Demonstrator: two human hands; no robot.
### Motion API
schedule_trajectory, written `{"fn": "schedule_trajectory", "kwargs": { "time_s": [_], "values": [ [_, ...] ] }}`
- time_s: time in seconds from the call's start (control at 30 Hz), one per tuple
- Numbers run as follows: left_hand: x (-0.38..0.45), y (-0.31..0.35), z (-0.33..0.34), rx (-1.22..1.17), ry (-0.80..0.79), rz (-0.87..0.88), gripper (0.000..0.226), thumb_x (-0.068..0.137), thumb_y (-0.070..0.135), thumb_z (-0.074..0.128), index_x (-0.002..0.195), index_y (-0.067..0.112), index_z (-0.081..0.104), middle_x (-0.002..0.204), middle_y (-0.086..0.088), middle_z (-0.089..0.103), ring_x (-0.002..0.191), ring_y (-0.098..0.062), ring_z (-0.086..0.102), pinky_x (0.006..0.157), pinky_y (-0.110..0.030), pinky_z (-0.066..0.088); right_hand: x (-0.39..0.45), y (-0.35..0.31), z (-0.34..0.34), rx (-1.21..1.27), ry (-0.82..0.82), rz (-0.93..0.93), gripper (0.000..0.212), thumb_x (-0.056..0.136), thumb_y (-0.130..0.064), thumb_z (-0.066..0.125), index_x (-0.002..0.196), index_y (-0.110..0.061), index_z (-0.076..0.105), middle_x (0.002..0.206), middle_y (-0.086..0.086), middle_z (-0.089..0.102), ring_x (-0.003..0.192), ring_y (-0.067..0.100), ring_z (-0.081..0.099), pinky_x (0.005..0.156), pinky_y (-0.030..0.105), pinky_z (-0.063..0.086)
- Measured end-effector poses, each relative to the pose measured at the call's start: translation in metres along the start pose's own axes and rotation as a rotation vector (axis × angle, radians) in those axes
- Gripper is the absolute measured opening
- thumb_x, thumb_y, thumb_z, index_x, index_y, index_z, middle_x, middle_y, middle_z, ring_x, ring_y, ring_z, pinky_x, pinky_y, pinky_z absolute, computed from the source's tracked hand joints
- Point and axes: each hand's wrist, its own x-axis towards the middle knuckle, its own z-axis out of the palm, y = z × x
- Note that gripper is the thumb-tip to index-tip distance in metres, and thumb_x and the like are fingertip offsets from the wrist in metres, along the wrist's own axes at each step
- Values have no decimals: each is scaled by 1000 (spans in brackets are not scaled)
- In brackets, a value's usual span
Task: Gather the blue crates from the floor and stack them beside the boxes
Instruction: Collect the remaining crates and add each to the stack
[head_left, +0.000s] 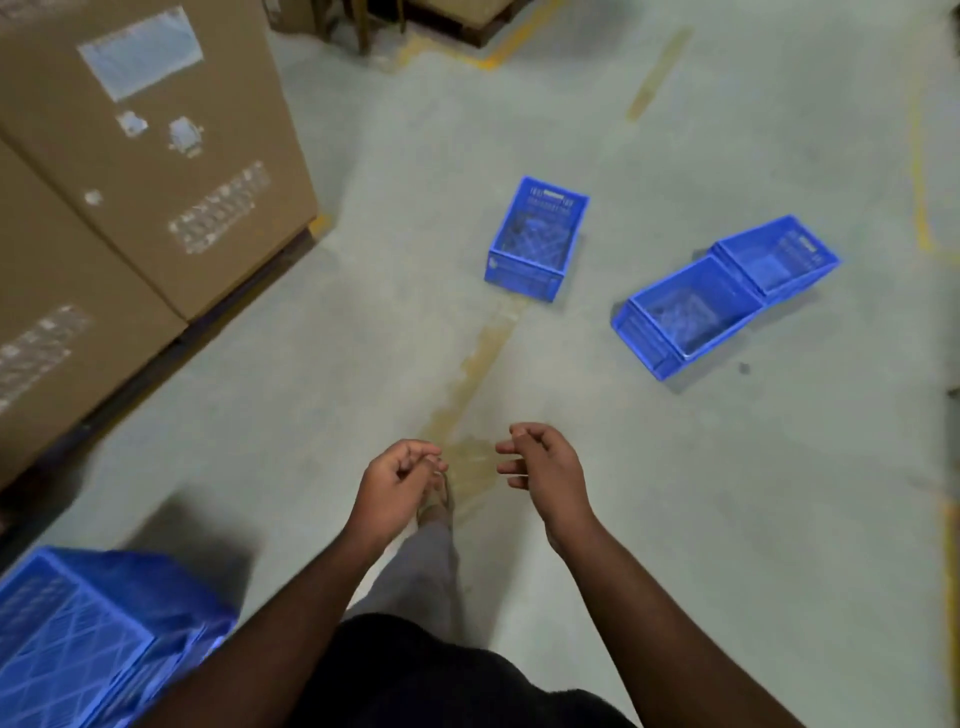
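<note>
head view: cardboard boxes (130, 156) left, blue crates (537, 239) ahead.

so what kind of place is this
Probably a warehouse or storeroom: big cardboard boxes with labels stand on the left, the bare concrete floor carries worn yellow lines, and blue plastic crates lie scattered on it.

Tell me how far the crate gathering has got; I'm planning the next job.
Done: a blue stack already stands beside the cardboard boxes. In hand: nothing; the left hand and right hand are empty. Left: a single crate and a nested pair lie out on the floor.
</note>
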Motion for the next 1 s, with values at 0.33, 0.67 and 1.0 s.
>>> {"fn": "schedule_trajectory", "kwargs": {
  "time_s": [0.33,0.67,1.0],
  "values": [
    [221,120,116,78,-138,-31,15,100,2,55,108,1,68,94,-16,75,73,-15,68,69,-18,54,186,-124,-79,46,148,45,17,103,-21,56,111,-11,67,101,11,77,72,16,68,69,32,51],
    [400,201,268,108,-148,-53,15,100,4,55,107,3,68,91,-9,75,66,-7,66,69,-18,52,390,-222,-174,107,157,21,17,103,-21,57,112,-10,67,99,8,77,77,15,67,72,33,52],
    [537,271,380,-53,98,-153,18,101,7,53,112,3,67,98,-14,75,79,-21,66,76,-26,51,593,-332,-255,-130,-52,-5,8,99,-17,60,97,-19,67,90,4,78,70,14,65,65,28,49]
  ]
}}
